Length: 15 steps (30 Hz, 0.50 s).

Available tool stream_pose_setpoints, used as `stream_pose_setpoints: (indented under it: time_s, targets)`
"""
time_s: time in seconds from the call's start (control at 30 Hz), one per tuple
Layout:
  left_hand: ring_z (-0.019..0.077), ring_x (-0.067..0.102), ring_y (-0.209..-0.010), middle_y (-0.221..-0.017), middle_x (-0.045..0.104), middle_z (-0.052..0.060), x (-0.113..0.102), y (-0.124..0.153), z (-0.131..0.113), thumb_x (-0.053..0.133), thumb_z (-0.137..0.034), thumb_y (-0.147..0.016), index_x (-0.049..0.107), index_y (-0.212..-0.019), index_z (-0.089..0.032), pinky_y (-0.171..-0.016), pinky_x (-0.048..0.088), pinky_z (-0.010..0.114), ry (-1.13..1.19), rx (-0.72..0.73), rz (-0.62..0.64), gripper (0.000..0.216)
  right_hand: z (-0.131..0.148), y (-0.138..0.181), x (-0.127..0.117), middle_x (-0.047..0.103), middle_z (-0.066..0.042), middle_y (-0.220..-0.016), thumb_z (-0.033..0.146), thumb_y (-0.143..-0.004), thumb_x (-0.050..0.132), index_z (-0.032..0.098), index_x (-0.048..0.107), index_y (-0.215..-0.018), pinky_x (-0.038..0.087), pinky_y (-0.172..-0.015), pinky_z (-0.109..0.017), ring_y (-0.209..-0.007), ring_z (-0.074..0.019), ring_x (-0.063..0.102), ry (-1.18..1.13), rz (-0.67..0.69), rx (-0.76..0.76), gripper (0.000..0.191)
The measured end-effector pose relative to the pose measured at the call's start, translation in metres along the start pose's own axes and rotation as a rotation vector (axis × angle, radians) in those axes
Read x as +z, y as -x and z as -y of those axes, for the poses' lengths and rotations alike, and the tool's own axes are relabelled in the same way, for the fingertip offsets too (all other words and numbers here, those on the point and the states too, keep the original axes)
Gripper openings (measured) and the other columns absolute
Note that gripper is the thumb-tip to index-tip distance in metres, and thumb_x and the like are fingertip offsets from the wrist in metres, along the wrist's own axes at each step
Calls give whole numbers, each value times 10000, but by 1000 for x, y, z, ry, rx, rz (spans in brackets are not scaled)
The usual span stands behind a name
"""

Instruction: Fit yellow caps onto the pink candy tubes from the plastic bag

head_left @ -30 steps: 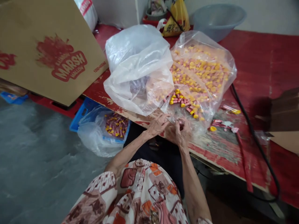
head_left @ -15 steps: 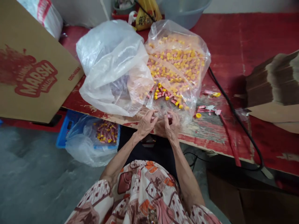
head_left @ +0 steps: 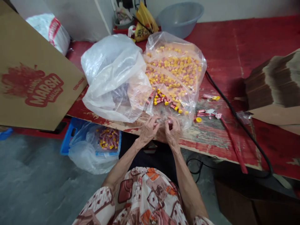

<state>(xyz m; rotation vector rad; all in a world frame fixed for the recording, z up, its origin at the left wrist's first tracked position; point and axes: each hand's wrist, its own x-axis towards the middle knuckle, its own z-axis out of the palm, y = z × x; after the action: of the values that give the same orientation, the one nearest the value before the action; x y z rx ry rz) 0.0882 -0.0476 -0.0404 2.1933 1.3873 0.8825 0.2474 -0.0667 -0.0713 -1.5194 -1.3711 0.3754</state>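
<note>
At the table's front edge, my left hand and my right hand are close together, thumbs facing. Both have curled fingers, closed around something small; clear, shiny plastic shows at the fingertips, but its kind is hidden. Just beyond them lies the mouth of a clear plastic bag full of small red tubes with yellow caps. Several loose capped tubes lie at that mouth. A large whitish translucent bag bulges left of it, its contents unclear.
A blue crate with a plastic bag of capped tubes stands low on the left. A cardboard carton is at far left. Right of my hands are a yellow cap, a black cable and stacked cardboard. A basin sits behind.
The camera view has tilted up slightly, so the whole scene sits lower. Both hands stay close together at the table edge, with their fingers still curled.
</note>
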Motion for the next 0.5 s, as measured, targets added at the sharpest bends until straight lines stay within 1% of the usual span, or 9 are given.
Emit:
stream_pose_setpoints:
  time_s: [0.07, 0.17, 0.23, 0.3, 0.37, 0.5]
  targets:
    - [162, 724, -915, -1212, 691, 83, -1, 4, 2, 580, -182, -1031, 628, -1275, -204, -891, 607, 311, -25, -20, -8, 249, -1, 0, 1, 741, -120, -1167, 366, -1026, 536, 218, 694, -1188, 571, -1018, -428, -1102, -247, 688, 2, 31, 12, 271]
    - [148, 720, -851, -1182, 690, 71, -3, 6, 6, 604, -164, -1013, 629, -1246, -192, -867, 605, 301, -9, -60, 2, 236, -1, 1, 1, 746, -119, -1151, 379, -1024, 530, 209, 696, -1189, 589, -974, -412, -1050, -236, 699, 9, 55, 16, 290]
    - [139, 715, -840, -1157, 689, 62, -5, 7, 7, 600, -164, -1015, 630, -1235, -189, -849, 599, 284, 16, -68, -18, 223, -1, 1, 1, 745, -122, -1155, 393, -1024, 530, 209, 698, -1179, 588, -979, -416, -1066, -240, 699, 13, 28, 0, 293]
    - [141, 714, -870, -1150, 685, 62, -7, 8, 6, 574, -167, -1027, 630, -1244, -190, -852, 596, 276, 29, -59, -54, 225, -1, 1, 1, 739, -124, -1170, 396, -1027, 529, 215, 697, -1176, 578, -1009, -432, -1111, -250, 692, 15, -5, -21, 289]
    - [151, 711, -900, -1155, 679, 70, -8, 10, 5, 552, -165, -1034, 628, -1254, -185, -868, 597, 286, 19, -48, -71, 234, -1, 1, 2, 735, -125, -1175, 387, -1029, 522, 218, 694, -1181, 569, -1034, -447, -1141, -256, 685, 13, -7, -40, 284]
    - [171, 702, -905, -1132, 671, 75, -7, 13, 3, 551, -158, -1027, 636, -1220, -183, -876, 604, 320, -25, -48, -7, 213, -1, 1, 3, 738, -124, -1161, 381, -1027, 531, 216, 701, -1170, 579, -1015, -433, -1111, -249, 694, 27, 58, -67, 277]
